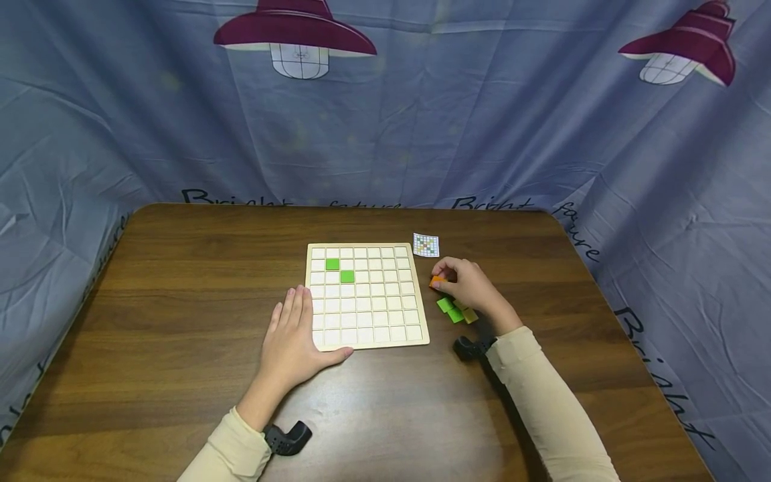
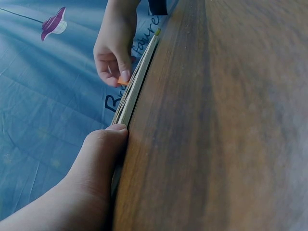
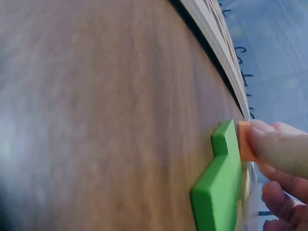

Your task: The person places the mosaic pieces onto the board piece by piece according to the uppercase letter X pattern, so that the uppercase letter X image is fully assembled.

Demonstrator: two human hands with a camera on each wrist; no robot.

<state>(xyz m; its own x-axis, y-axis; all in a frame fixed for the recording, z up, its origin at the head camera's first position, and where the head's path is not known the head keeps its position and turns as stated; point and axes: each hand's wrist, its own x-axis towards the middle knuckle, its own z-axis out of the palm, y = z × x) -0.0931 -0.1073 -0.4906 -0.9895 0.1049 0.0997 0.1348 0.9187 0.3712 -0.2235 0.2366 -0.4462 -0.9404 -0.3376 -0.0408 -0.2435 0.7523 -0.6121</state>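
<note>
The pale cream grid board (image 1: 367,296) carries two green squares (image 1: 339,270) near its far left corner. Right of the board lie an orange tile (image 1: 436,282), green tiles (image 1: 450,309) and a multicoloured checkered card (image 1: 425,245), all on the dark brown wood-grain table (image 1: 181,301).

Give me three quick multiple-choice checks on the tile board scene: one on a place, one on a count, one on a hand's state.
1. Where does the small pattern card lie?
A. off the board's far right corner
B. under the left hand
C. on the board's middle

2. How many green tiles sit in the grid board?
A. none
B. two
C. five

3. What is the right hand doing?
A. lying flat and empty
B. pinching an orange tile
C. lifting the board

Answers:
1 A, the card lies on the table beside that corner.
2 B, two green squares sit diagonally near the top left.
3 B, its fingertips hold the orange piece in the right wrist view, while the left hand rests flat at the board's edge.
</note>
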